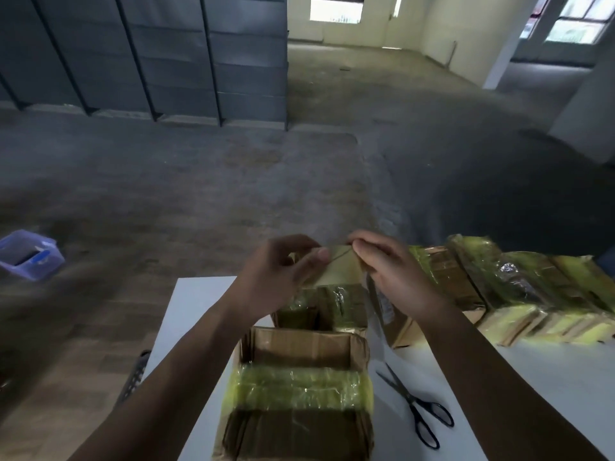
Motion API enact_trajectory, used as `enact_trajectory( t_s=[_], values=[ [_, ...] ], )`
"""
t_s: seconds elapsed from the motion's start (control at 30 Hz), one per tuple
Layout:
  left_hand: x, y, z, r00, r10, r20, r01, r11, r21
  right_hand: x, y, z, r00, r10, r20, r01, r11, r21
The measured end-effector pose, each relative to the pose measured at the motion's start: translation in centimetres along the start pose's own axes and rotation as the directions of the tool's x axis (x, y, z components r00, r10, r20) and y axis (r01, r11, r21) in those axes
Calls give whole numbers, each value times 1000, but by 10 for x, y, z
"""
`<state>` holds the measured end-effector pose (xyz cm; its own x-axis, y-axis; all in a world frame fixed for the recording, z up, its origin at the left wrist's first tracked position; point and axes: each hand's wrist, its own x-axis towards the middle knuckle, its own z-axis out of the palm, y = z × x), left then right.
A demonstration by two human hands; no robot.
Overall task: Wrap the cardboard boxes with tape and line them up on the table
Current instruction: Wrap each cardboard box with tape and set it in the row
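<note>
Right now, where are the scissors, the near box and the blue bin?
scissors [408,398]: head view, at the pivot.
near box [299,387]: head view, on its yellow tape band.
blue bin [36,270]: head view, on its front wall.

free: bare table [196,304] strip left of taped box [299,394] | obstacles: scissors [419,407] right, box row [499,287] far right

Left hand [276,271] and right hand [396,274] pinch top of taped cardboard box [336,287] on white desk [199,304]; scissors [416,407] beside open box [299,387].
</note>
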<state>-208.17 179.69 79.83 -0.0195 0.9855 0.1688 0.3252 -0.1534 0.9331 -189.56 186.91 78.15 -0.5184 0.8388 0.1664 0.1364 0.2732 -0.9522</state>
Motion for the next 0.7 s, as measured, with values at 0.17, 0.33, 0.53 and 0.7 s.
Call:
enact_trajectory(
  t_s=[0.17,0.33,0.53,0.7],
  values=[
    [6,22,-21,994,103,-47,-111,972,-205,8,-36,8,997,-75,0,74,988,137],
    [7,47,-42,969,239,56,-214,935,-282,9,-74,10,975,-158,-155,188,962,199],
    [12,57,-53,923,383,31,-372,910,-183,4,-98,11,953,-237,-188,256,963,83],
    [17,70,-53,838,546,12,-545,838,-22,3,-112,5,948,-251,-193,273,958,92]
  ],
)
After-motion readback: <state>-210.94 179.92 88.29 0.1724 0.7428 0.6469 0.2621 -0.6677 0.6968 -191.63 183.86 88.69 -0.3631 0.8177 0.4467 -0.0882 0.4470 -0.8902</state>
